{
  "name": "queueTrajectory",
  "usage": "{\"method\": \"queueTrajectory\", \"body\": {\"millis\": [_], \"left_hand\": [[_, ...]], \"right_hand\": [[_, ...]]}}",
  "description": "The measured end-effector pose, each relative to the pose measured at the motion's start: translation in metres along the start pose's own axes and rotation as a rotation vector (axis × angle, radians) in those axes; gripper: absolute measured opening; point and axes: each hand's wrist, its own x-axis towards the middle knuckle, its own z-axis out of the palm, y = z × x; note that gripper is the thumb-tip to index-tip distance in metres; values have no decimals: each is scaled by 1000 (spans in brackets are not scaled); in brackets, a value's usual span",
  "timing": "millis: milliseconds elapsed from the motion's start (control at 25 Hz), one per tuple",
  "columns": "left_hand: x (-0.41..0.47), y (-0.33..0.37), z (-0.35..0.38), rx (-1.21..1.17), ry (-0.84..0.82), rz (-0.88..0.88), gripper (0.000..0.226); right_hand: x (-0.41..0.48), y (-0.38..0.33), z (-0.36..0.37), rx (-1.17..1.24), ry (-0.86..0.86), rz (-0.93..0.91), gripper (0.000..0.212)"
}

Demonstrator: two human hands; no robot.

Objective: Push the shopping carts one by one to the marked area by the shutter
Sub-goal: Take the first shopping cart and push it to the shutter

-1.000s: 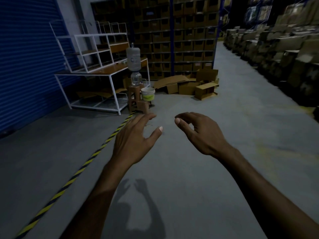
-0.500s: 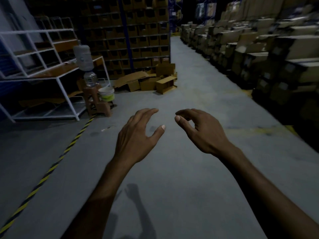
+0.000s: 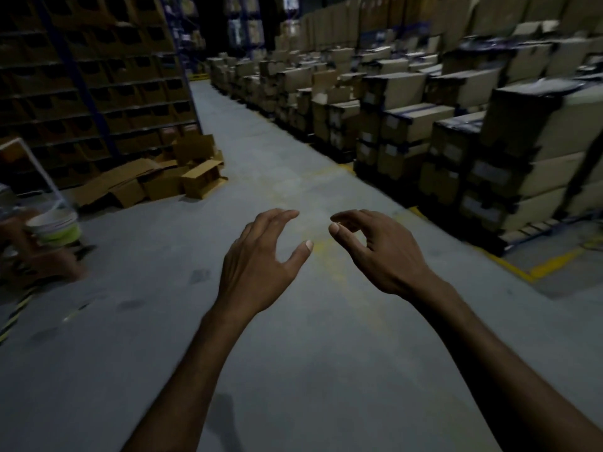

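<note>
Your fingers (image 3: 277, 217) grasp nothing. On the left hand (image 3: 257, 265) they are spread and gently bent, with the thumb held wide. On the right hand (image 3: 388, 252) they curl further, thumb tip close to forefinger, yet nothing lies between them. Both hands hang in the air above the concrete floor (image 3: 293, 370).

Take the pile of loose cartons (image 3: 156, 184) as your mark. Left of it, at the edge of view, a pale bucket (image 3: 54, 226) sits against a brown stool (image 3: 45, 265), both blurred. Nearer you than those, a strip of black-and-yellow floor tape (image 3: 14, 313) runs out of view. Behind the pile rise dark storage racks (image 3: 81, 76). Your hands are right of the pile and closer to you. Further right again, across the aisle, stand the palletised boxes (image 3: 489, 141), edged by a yellow floor line (image 3: 522, 272).

No shopping cart shows anywhere, and the shutter is out of view too. So I judge you are between carts, heading off empty-handed to fetch one. The next move calls for finding that cart, squaring up behind its handle and closing both hands round the bar. Then steer it toward the taped side, left of the pile. Give the pile and the stool room, as they narrow the way.
</note>
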Motion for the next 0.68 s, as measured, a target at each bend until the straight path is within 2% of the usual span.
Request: {"method": "queueTrajectory", "body": {"millis": [400, 520, 680], "left_hand": [[70, -13, 41, -194, -91, 217, 61], [81, -1, 67, -260, -148, 308, 68], [92, 38, 110, -319, -192, 443, 76]], "right_hand": [[14, 21, -6, -133, 169, 194, 49], [-4, 38, -14, -152, 231, 282, 48], [-36, 68, -38, -277, 277, 405, 59]]}}
